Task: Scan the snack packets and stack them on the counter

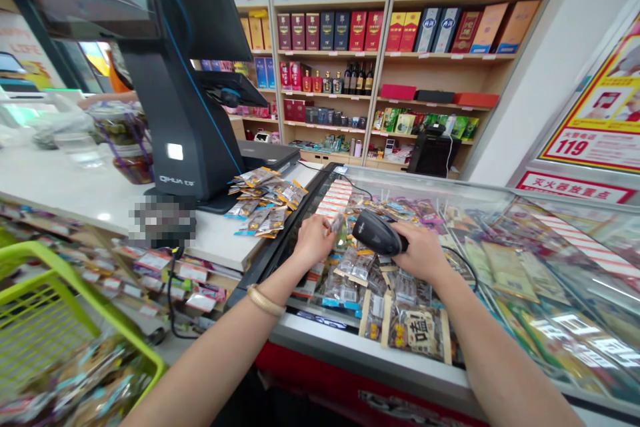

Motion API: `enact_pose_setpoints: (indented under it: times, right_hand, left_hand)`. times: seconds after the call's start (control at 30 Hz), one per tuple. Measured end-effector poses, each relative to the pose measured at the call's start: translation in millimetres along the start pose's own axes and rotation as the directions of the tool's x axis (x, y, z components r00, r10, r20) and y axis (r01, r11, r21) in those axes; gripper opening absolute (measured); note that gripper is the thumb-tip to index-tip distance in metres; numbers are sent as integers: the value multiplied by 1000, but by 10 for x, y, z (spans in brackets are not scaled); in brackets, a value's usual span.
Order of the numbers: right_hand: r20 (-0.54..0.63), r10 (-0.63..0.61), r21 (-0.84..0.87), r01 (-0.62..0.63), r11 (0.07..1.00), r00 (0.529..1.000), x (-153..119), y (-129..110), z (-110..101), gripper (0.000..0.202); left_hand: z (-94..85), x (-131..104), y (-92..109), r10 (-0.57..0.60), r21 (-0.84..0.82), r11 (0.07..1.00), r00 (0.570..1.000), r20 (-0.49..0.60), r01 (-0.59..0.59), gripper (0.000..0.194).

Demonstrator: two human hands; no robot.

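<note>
My right hand (423, 252) is wrapped round the handle of a black barcode scanner (376, 232), whose head points left toward my other hand. Pinched in the fingers of my left hand (315, 240) is a small snack packet (337, 223), mostly hidden by the fingers. Both hands are above many snack packets (357, 261) spread on the glass-topped case (305, 328). Nearest me lie larger seed-type snack bags (419, 330) with dark contents. To the left, a loose pile of similar small packets (270, 203) sits on the white counter.
A checkout terminal (187, 113) stands on the white counter (220, 237), beside stacked jars (131, 140). At lower left is a green shopping basket (75, 280) holding more packets. A scanner cable (467, 260) trails at right. Shelves of boxed bottles (335, 32) line the back wall.
</note>
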State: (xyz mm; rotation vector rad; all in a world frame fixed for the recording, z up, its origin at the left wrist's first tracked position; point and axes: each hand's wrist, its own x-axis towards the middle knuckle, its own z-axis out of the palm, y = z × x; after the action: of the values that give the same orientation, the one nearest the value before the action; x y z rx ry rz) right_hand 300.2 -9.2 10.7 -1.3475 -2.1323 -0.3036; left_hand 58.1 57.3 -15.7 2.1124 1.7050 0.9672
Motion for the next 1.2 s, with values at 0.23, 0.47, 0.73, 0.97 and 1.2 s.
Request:
enact_pose_setpoints:
  times: [0.23,0.47,0.73,0.97,1.2]
  right_hand:
    - [28,18,-7,-17,1000,999,4,10,6,34]
    - [96,85,-68,-79,995,992,22,6,-14,29]
    - [70,78,-105,-70,992,995,10,3,-13,31]
    - [60,67,-85,-62,994,996,-1,20,-6,30]
    - [48,69,-81,-65,995,996,0,23,1,33]
  left_hand:
    - [-102,97,-146,-52,-529,848,992,-112,-15,9]
    - [-146,68,-108,-66,-645,764,990,-123,-30,10]
    - [-213,65,-134,-138,-659,750,960,-245,-61,29]
    - [-634,114,-539,-279,-415,909,802,-528,43,29]
    - [-866,40,-659,-419,-195,904,701,-577,379,33]
